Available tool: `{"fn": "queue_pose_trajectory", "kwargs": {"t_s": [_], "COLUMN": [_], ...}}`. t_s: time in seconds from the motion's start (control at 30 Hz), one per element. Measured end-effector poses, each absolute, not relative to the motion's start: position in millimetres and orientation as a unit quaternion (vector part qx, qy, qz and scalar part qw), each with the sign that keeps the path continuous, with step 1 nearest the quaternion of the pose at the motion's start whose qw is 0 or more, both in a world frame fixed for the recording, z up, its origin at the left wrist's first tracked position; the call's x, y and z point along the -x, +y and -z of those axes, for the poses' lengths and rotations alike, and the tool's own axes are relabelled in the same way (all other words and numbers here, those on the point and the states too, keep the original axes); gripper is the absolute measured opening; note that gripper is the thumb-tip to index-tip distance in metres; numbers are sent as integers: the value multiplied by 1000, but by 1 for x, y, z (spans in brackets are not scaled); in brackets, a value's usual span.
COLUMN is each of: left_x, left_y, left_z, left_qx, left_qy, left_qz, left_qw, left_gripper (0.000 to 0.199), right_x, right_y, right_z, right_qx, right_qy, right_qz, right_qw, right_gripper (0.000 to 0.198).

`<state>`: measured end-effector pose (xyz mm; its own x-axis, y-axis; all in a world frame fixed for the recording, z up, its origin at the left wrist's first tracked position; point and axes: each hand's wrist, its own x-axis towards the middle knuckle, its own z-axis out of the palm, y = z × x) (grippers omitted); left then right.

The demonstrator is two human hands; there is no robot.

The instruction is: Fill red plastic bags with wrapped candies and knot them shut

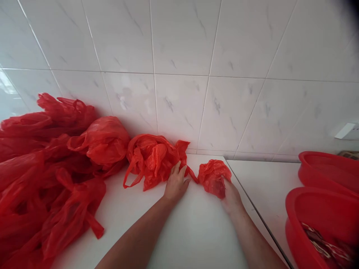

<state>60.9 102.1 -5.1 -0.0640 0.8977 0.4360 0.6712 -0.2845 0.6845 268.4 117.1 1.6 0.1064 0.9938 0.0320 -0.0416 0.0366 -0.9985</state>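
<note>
My left hand [176, 182] rests its outstretched fingers against the right side of a crumpled red plastic bag [155, 155], which lies by the wall with its handle loops loose. A smaller bunched red plastic bag [211, 175] is in my right hand [232, 195], held from its right side, close to the table seam. Something darker shows through its thin film, too unclear to name. The fingers of my right hand are partly hidden behind the bag. A thin red strip of plastic spans the gap between the two bags.
Several more filled red plastic bags [30, 164] are heaped at the left on the white table [196, 231]. Two red plastic baskets [297, 198] stand at the right, the nearer holding dark striped pieces. Behind runs a tiled wall [182, 101] with a white socket box [347, 131].
</note>
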Motion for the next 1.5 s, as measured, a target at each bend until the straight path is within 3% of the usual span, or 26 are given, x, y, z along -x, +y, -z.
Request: {"fn": "queue_pose_trajectory", "kwargs": {"t_s": [0.1, 0.17, 0.33, 0.43, 0.6, 0.87, 0.97, 1.03, 1.1, 1.17, 1.23, 1.33, 1.4, 1.5], "left_x": [-64, -67, -65, -53, -27, -1, 1, -1, -7, -14, -20, -23, -22, -20], "left_y": [81, 65, 36, 31, 40, 49, 48, 45, 42, 38, 35, 36, 39, 43], "left_z": [-4, -6, -10, -14, -15, -14, -16, -19, -21, -23, -23, -20, -16, -14], "left_qx": [-663, -652, -502, -370, -276, -208, -212, -223, -241, -268, -296, -324, -333, -342], "left_qy": [548, 529, 333, 300, 321, 329, 317, 307, 298, 291, 287, 296, 310, 341], "left_qz": [-478, -493, -614, -639, -689, -725, -713, -697, -680, -660, -638, -620, -627, -644], "left_qw": [179, 228, 511, 603, 588, 568, 589, 609, 625, 639, 651, 650, 633, 593], "left_gripper": [32, 38, 52, 45, 51, 51, 40, 29, 26, 24, 19, 20, 23, 20], "right_x": [-264, -253, -214, -202, -214, -250, -263, -268, -269, -265, -259, -254, -257, -269], "right_y": [108, 95, 52, 30, 10, 25, 36, 41, 42, 39, 33, 25, 25, 33], "right_z": [-10, -17, -20, -13, -10, -20, -25, -30, -33, -37, -43, -54, -63, -72], "right_qx": [503, 494, 390, 361, 382, 519, 547, 546, 538, 509, 464, 429, 450, 496], "right_qy": [-493, -560, -842, -878, -906, -838, -825, -815, -795, -774, -750, -678, -638, -622], "right_qz": [-462, -419, -19, 60, -35, 9, -52, -112, -148, -213, -356, -542, -566, -512], "right_qw": [539, 516, 371, 309, 182, 170, 136, 157, 236, 311, 309, 251, 267, 324], "right_gripper": [40, 29, 13, 8, 22, 39, 38, 28, 16, 42, 48, 30, 20, 17]}}
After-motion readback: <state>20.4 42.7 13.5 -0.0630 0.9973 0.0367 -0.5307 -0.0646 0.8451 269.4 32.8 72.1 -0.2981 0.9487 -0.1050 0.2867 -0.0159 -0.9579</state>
